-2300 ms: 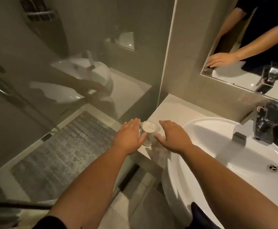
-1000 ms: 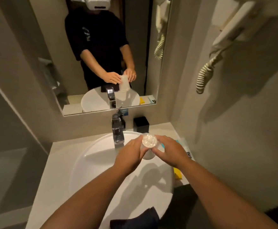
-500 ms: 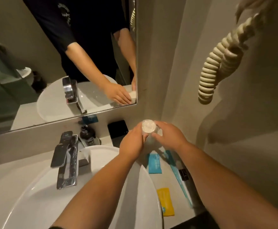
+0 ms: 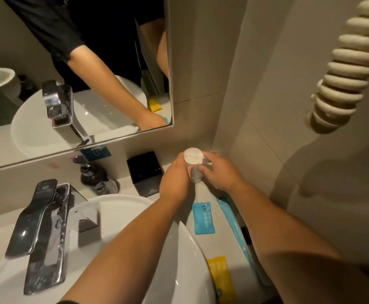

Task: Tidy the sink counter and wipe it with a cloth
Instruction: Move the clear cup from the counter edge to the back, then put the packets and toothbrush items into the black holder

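Nearest the camera, both bare forearms reached forward over the right rim of the white basin (image 4: 122,207). Below the right forearm, on the counter (image 4: 221,244), lay a yellow sachet (image 4: 219,273), and further up a blue sachet (image 4: 203,218) with a long blue packet (image 4: 234,218) just to its right. A chrome tap (image 4: 38,229) stood at the left over the basin.

The left hand (image 4: 174,181) and right hand (image 4: 219,173) met around an upturned clear cup (image 4: 194,163), its round base facing up. The left fingers curled against the cup's left side and the right fingers (image 4: 210,157) wrapped its right side, so both were clamped on it, thumbs pressing the near wall. The cup sat in the back right corner of the counter; whether its rim touched the surface could not be told, since the hands hid it.

Just left of the left fingers stood a black box (image 4: 145,172), and beyond that a dark pump bottle (image 4: 96,174). Behind the fingers rose the tiled wall, with the mirror (image 4: 91,62) up left and a cream coiled cord (image 4: 346,71) hanging up right
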Tool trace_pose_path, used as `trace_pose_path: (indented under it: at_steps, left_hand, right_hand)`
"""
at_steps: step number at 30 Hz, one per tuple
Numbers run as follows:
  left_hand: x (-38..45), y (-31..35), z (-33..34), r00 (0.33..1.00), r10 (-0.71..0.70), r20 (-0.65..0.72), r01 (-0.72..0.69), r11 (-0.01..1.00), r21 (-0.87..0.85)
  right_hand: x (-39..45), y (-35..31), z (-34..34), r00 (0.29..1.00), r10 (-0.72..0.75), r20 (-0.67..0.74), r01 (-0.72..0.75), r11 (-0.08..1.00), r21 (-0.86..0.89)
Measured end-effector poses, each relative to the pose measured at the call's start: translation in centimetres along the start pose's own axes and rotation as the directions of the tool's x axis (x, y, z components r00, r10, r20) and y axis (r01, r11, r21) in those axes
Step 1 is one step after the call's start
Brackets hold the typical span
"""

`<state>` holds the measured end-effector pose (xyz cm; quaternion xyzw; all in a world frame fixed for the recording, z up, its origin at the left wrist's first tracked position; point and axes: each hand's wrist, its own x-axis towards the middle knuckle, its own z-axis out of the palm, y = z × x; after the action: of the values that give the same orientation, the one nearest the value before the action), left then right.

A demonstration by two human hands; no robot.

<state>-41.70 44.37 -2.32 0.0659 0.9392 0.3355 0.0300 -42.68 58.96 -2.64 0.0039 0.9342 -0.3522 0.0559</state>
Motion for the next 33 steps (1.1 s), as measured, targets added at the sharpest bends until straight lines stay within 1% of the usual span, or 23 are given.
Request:
trace_pose_path:
  at_steps: [3,7,8,10,11,12,13,14,15,16,17,20,22,25,27,29,31,33]
  left_hand:
    - [0.5,-0.2,0.3,1.000,-0.011,0.011,0.011,1.000,0.009]
    - [0.2,-0.2,0.0,0.997,-0.059,0.044,0.056,0.997,0.057]
    - [-0.4,0.0,-0.4,0.997,-0.059,0.053,0.056,0.997,0.060]
    - [-2.4,0.3,-1.8,0.998,0.006,0.062,-0.010,0.997,0.070]
    - [-3.7,0.1,-2.6,0.995,0.077,0.069,-0.084,0.992,0.097]
    - [-5.0,-0.4,-3.4,0.982,0.158,0.100,-0.173,0.972,0.162]
    - [-6.3,-1.2,-4.1,0.961,0.229,0.155,-0.262,0.933,0.248]
    - [-7.5,-2.2,-4.7,0.936,0.277,0.217,-0.337,0.882,0.329]
    - [-8.3,-3.4,-5.0,0.915,0.303,0.266,-0.390,0.834,0.391]
    - [-8.9,-4.7,-5.2,0.906,0.311,0.287,-0.412,0.804,0.428]
    - [-9.3,-5.8,-5.2,0.902,0.324,0.287,-0.425,0.787,0.448]
    - [-9.3,-7.8,-4.8,0.894,0.365,0.261,-0.447,0.770,0.455]
    - [-9.2,-8.0,-4.7,0.883,0.398,0.250,-0.470,0.761,0.448]
    - [-9.0,-8.1,-4.5,0.864,0.441,0.244,-0.503,0.732,0.459]
    - [-9.0,-8.3,-4.3,0.857,0.460,0.232,-0.513,0.728,0.455]
    - [-8.9,-8.6,-4.3,0.855,0.468,0.225,-0.517,0.724,0.458]
    - [-9.0,-8.5,-4.3,0.854,0.467,0.231,-0.519,0.721,0.460]
    - [-9.0,-8.5,-4.4,0.849,0.476,0.228,-0.525,0.715,0.461]
  right_hand:
    - [0.0,-0.1,0.0,1.000,0.017,-0.004,-0.017,0.999,0.032]
    - [-0.6,-0.2,-0.7,0.996,0.083,0.038,-0.084,0.996,0.021]
    - [-1.2,-0.4,-1.0,0.995,0.095,0.024,-0.095,0.995,0.034]
    - [-3.1,-1.1,-1.6,0.991,0.106,-0.076,-0.103,0.994,0.047]
    - [-4.4,-1.5,-1.8,0.983,0.102,-0.155,-0.099,0.995,0.024]
    - [-5.9,-1.8,-1.7,0.970,0.099,-0.224,-0.107,0.994,-0.022]
    - [-7.4,-2.0,-1.4,0.960,0.102,-0.260,-0.127,0.988,-0.082]
    - [-8.9,-2.1,-0.9,0.963,0.112,-0.245,-0.154,0.975,-0.160]
    - [-10.1,-2.1,0.0,0.975,0.123,-0.186,-0.170,0.951,-0.259]
    - [-11.0,-2.0,1.0,0.984,0.143,-0.107,-0.172,0.918,-0.357]
    - [-11.4,-1.9,2.1,0.983,0.175,-0.049,-0.179,0.890,-0.419]
    - [-10.9,-1.8,4.5,0.948,0.319,-0.017,-0.292,0.846,-0.447]
    - [-10.2,-1.8,5.5,0.931,0.365,-0.024,-0.334,0.822,-0.461]
    - [-9.7,-1.3,6.3,0.909,0.417,-0.011,-0.396,0.854,-0.339]
    - [-9.5,-1.3,6.0,0.895,0.443,0.049,-0.424,0.881,-0.210]
    - [-9.7,-2.0,4.2,0.887,0.454,0.077,-0.452,0.891,-0.048]
    - [-10.9,-2.8,1.4,0.877,0.475,0.075,-0.480,0.872,0.098]
    - [-13.3,-3.1,-1.2,0.872,0.480,0.093,-0.489,0.857,0.164]
